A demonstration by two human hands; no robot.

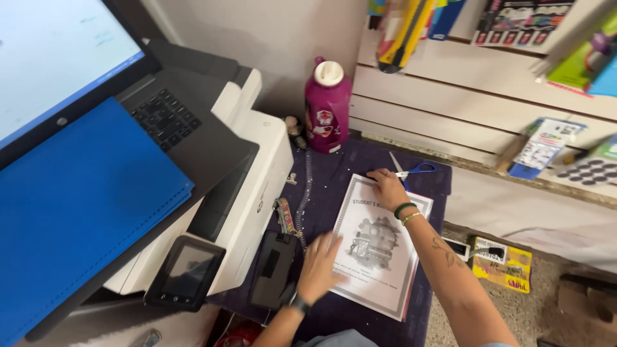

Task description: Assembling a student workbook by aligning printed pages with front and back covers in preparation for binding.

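A white printed booklet (379, 247) with a grey picture on its cover lies on a dark purple mat (328, 186). My left hand (319, 266) rests flat with spread fingers on the booklet's lower left edge. My right hand (387, 187) presses on the booklet's top edge, wrist with green and beaded bands. Blue-handled scissors (411, 170) lie just beyond my right hand. A spiral binding coil (306, 193) stretches along the mat to the left of the booklet.
A white printer (254, 193) carries an open laptop (167, 119) and a blue folder (77, 205). A black device (274, 268) lies by my left hand. A magenta bottle (327, 106) stands at the back. Packaged goods hang on the slat wall (450, 83); a yellow packet (504, 265) lies on the floor.
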